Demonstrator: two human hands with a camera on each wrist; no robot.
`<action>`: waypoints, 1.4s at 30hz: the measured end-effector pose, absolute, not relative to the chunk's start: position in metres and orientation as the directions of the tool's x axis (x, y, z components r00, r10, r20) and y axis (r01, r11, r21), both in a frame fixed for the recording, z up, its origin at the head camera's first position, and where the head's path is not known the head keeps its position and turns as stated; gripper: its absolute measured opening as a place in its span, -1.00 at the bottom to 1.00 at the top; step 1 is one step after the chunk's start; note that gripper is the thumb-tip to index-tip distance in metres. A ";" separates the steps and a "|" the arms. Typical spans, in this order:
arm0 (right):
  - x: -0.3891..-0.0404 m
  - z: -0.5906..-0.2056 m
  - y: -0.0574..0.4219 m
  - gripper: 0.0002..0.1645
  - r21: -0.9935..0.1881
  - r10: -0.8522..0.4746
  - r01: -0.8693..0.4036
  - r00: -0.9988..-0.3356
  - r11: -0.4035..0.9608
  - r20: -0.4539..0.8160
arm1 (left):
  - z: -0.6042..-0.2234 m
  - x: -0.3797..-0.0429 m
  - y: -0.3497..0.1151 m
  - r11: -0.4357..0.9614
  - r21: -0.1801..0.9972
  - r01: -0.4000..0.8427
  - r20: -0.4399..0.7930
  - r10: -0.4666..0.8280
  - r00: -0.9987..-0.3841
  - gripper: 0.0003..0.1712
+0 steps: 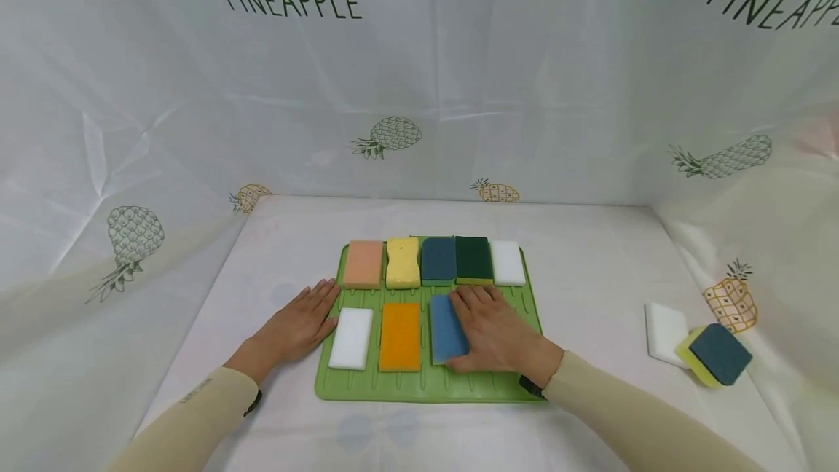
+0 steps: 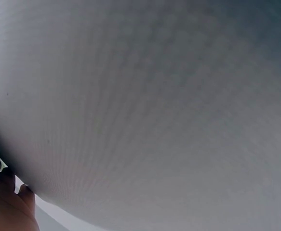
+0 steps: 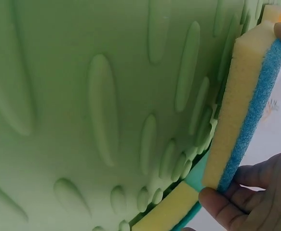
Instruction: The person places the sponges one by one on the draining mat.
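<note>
My right hand grips a sponge with a blue scouring top and yellow underside, which lies on the ribbed green mat. In the right wrist view its thumb is at one end of the sponge and its fingers at the other. The left hand lies with fingers extended at the mat's left edge. Beside the blue sponge in the front row are an orange sponge and a white sponge.
Along the mat's back row sit peach, yellow, dark blue, dark green and white sponges. Off to the right, a white sponge and a blue-and-yellow sponge lie on the tabletop. Pineapple-print sheeting encloses the table.
</note>
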State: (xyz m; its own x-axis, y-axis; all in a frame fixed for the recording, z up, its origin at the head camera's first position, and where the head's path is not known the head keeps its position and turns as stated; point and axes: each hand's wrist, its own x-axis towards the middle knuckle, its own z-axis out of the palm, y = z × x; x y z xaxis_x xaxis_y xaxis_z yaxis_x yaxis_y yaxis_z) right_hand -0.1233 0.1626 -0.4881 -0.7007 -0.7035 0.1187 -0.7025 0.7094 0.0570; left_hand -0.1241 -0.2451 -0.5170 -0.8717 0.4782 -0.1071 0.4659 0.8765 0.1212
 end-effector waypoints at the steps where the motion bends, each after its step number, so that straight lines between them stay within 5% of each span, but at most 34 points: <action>1: -0.124 -0.489 0.162 0.41 0.056 -0.706 -0.705 -0.699 0.707 0.119 | -0.517 -0.124 -0.245 0.876 0.123 0.465 -0.107 0.478 -0.872 -0.20; 42: -0.125 -0.493 0.153 0.45 0.047 -0.694 -0.693 -0.719 0.720 0.039 | -0.517 -0.123 -0.243 0.880 0.122 0.459 -0.106 0.472 -0.875 -0.20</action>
